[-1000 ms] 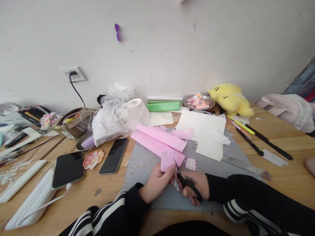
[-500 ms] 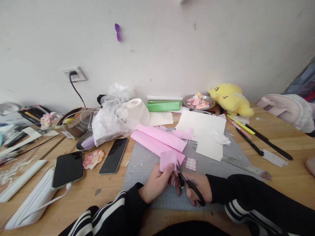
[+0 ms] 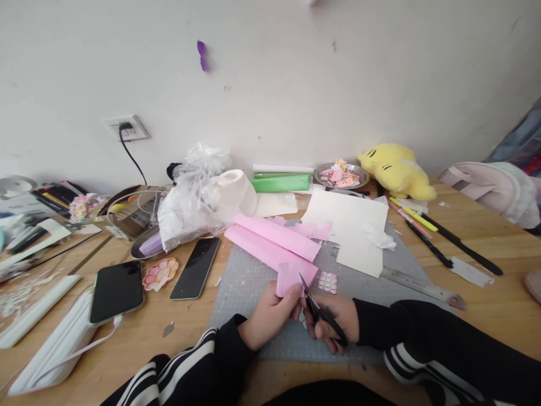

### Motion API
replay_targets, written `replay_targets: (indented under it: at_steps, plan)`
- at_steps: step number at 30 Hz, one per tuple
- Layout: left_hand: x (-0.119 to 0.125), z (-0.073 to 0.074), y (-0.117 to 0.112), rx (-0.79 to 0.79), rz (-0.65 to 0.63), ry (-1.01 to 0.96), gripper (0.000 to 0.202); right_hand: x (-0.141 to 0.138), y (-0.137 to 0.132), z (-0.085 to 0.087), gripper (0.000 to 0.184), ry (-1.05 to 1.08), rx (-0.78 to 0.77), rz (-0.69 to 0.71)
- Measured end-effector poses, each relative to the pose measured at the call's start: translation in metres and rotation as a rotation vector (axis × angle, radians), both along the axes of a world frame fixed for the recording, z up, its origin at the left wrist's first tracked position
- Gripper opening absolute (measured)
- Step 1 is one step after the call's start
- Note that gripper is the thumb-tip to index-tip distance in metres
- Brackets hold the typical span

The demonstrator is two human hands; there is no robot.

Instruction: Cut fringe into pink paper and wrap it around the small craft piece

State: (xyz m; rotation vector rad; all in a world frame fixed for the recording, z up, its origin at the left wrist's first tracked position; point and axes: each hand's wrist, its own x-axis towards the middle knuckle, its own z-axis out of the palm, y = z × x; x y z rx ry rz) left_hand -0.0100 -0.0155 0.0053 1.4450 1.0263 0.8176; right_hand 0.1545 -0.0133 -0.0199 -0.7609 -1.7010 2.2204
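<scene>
My left hand (image 3: 268, 318) pinches a small folded piece of pink crepe paper (image 3: 288, 277) and holds it upright over the grey cutting mat (image 3: 245, 282). Black scissors (image 3: 318, 311) sit in my right hand (image 3: 338, 320), their blades pointing up into the right edge of that pink piece. Just behind lie two rolls of pink crepe paper (image 3: 270, 239). A small patterned cut-out (image 3: 327, 282) lies on the mat right of the blades.
Two phones (image 3: 195, 266) (image 3: 116, 290) lie left of the mat. Cream sheets (image 3: 350, 225), a metal ruler (image 3: 418, 286) and pens (image 3: 426, 237) lie to the right. A plastic bag with a tissue roll (image 3: 203, 194), a green roll (image 3: 281, 182), a dish of scraps (image 3: 341, 175) and a yellow plush toy (image 3: 397, 169) stand by the wall.
The scissors pulled back with blades parted half a second ago, then moved up into the pink piece again. The pink piece shifted slightly in my left hand.
</scene>
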Motion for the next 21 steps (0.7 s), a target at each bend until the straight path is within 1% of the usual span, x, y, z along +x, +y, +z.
replay_targets:
  at_steps: [6, 13, 15, 19, 21]
  plan:
    - [0.002, -0.001, 0.0, -0.04, 0.017, -0.05, 0.048, 0.001, -0.002, -0.002, 0.063, -0.03, 0.03, -0.005]
    - [0.005, 0.005, -0.003, -0.101, -0.042, -0.151, 0.049, 0.004, -0.004, 0.011, 0.066, -0.011, 0.052, 0.035]
    - [0.006, 0.006, -0.003, -0.097, -0.02, -0.159, 0.049, 0.004, -0.004, 0.012, 0.065, -0.014, 0.045, 0.038]
    - [0.005, 0.004, -0.002, -0.029, 0.094, -0.153, 0.048, 0.005, -0.003, 0.009, 0.065, -0.042, 0.042, 0.039]
    - [0.004, 0.003, -0.001, -0.026, 0.088, -0.138, 0.048, 0.005, -0.003, 0.009, 0.066, -0.067, 0.041, 0.046]
